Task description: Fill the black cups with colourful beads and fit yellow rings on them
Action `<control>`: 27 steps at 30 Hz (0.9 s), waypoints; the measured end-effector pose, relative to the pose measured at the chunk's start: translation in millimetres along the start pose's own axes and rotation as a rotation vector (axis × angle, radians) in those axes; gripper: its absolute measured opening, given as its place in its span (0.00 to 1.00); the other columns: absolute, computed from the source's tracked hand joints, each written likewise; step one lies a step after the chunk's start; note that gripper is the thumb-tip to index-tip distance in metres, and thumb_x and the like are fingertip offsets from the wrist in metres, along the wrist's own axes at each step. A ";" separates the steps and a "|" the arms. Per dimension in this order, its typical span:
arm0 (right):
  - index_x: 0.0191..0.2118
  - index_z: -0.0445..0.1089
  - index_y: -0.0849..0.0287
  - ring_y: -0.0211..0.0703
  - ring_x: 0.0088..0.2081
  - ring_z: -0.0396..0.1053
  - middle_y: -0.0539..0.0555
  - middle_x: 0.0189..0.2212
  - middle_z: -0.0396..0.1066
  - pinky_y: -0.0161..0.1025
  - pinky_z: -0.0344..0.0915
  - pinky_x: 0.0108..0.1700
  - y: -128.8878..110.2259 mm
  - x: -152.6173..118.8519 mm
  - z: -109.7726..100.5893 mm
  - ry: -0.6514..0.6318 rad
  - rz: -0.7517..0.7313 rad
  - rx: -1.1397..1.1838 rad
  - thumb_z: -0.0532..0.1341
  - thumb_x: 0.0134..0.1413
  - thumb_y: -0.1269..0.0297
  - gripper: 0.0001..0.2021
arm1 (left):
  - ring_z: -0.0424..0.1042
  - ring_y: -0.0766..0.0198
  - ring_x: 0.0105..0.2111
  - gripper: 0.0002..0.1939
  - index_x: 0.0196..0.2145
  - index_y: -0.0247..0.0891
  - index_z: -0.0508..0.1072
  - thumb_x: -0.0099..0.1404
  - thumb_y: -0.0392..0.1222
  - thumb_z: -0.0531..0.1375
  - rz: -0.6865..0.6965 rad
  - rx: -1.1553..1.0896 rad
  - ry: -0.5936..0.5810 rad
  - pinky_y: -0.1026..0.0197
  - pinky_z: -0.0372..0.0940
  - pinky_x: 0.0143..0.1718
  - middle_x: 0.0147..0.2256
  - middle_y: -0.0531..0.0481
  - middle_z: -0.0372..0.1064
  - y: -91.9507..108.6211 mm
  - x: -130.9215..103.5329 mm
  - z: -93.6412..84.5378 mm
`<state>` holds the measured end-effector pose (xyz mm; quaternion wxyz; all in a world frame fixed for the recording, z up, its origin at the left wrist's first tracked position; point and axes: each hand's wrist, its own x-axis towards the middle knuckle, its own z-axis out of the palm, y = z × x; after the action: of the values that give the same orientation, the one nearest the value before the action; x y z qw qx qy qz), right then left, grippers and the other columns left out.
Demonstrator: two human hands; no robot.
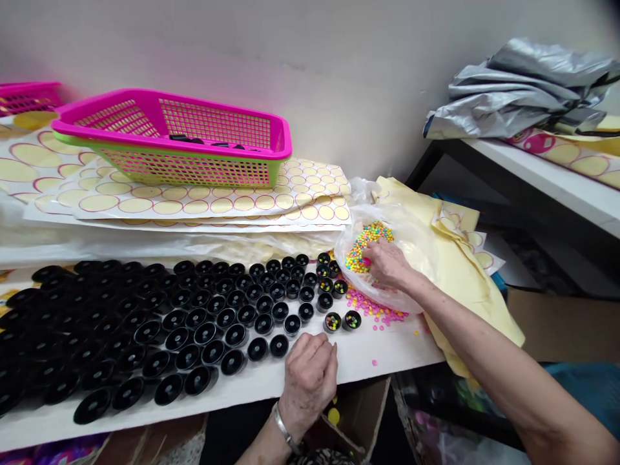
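Note:
My right hand [386, 261] reaches into a clear plastic bag [411, 226], its curled fingers among small multicoloured candy-like pieces [361, 248]. What those fingers hold, if anything, is hidden. My left hand [310, 368] rests at the table's front edge in a loose fist, with a metal bracelet on the wrist; nothing shows in it. Rows of small black cups [213, 352] fill the left and middle of the table. Several at the right end, such as one black cup [352, 320], contain coloured pieces. Loose pink pieces [380, 310] lie beside the bag.
A pink and green basket [194, 155] with black parts in it stands on printed sheets [242, 205] at the back. Yellow paper [465, 290] lies at the right. A white shelf [547, 174] bears silver bags [523, 90]. Below the table edge is a cardboard box [371, 413].

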<state>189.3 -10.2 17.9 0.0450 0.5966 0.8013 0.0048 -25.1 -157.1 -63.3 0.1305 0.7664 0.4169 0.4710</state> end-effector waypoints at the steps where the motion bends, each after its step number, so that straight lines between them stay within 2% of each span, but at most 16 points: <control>1: 0.23 0.67 0.61 0.43 0.33 0.60 0.56 0.28 0.68 0.38 0.46 0.29 2.1 2.3 3.9 -0.010 0.002 0.051 0.54 0.38 0.80 0.09 | 0.63 0.66 0.29 0.06 0.32 0.35 0.69 0.59 0.27 0.56 0.001 0.001 -0.003 0.60 0.61 0.31 0.30 0.47 0.68 -0.1 0.1 0.0; 5: 0.22 0.67 0.60 0.39 0.29 0.60 0.50 0.23 0.66 0.34 0.50 0.29 10.9 8.7 17.2 -0.019 0.055 0.548 0.56 0.38 0.75 0.05 | 0.63 0.66 0.29 0.06 0.32 0.35 0.68 0.59 0.26 0.56 0.000 0.004 -0.015 0.60 0.61 0.32 0.30 0.47 0.68 -0.1 0.2 0.2; 7: 0.24 0.68 0.61 0.37 0.26 0.59 0.47 0.21 0.64 0.33 0.53 0.28 16.9 8.1 21.8 -0.032 0.075 0.709 0.58 0.38 0.71 0.03 | 0.63 0.66 0.29 0.07 0.32 0.35 0.68 0.58 0.26 0.56 -0.005 -0.001 -0.015 0.60 0.61 0.32 0.30 0.47 0.68 0.4 0.5 -0.1; 12: 0.27 0.69 0.62 0.35 0.25 0.59 0.46 0.21 0.63 0.33 0.55 0.28 25.7 3.7 29.3 -0.010 0.111 1.054 0.61 0.34 0.65 0.09 | 0.63 0.66 0.29 0.08 0.32 0.34 0.68 0.58 0.25 0.57 0.002 -0.011 -0.002 0.60 0.61 0.32 0.30 0.47 0.68 0.8 1.3 -0.6; 18: 0.22 0.68 0.61 0.36 0.26 0.57 0.46 0.20 0.61 0.33 0.53 0.29 20.3 9.5 30.6 0.034 0.051 0.921 0.57 0.33 0.68 0.04 | 0.63 0.65 0.29 0.08 0.33 0.35 0.68 0.58 0.25 0.57 0.004 -0.011 0.008 0.60 0.61 0.31 0.30 0.47 0.68 -1.4 0.1 1.3; 22: 0.25 0.68 0.61 0.37 0.27 0.59 0.47 0.22 0.63 0.34 0.55 0.30 10.8 6.9 17.6 0.011 0.038 1.023 0.59 0.35 0.68 0.05 | 0.64 0.66 0.28 0.08 0.32 0.35 0.69 0.58 0.25 0.56 0.012 0.000 0.018 0.60 0.61 0.31 0.30 0.47 0.68 0.2 1.7 1.0; 25: 0.28 0.69 0.61 0.38 0.30 0.61 0.48 0.25 0.65 0.35 0.57 0.34 -3.6 2.7 3.8 0.002 -0.082 1.050 0.59 0.40 0.68 0.05 | 0.64 0.66 0.28 0.07 0.32 0.36 0.69 0.59 0.26 0.56 0.012 0.009 0.018 0.60 0.61 0.30 0.29 0.48 0.68 1.6 3.3 0.2; 27: 0.29 0.69 0.60 0.38 0.31 0.62 0.49 0.26 0.66 0.35 0.58 0.36 -16.3 1.1 -4.0 -0.010 -0.216 0.964 0.58 0.45 0.69 0.04 | 0.64 0.66 0.28 0.07 0.32 0.35 0.69 0.59 0.26 0.56 0.005 0.008 0.018 0.60 0.61 0.30 0.29 0.47 0.68 1.7 3.7 0.0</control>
<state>173.0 -13.7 20.8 -0.2320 0.4632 0.7692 -0.3741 -23.4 -155.4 -60.0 0.1224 0.7637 0.4180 0.4766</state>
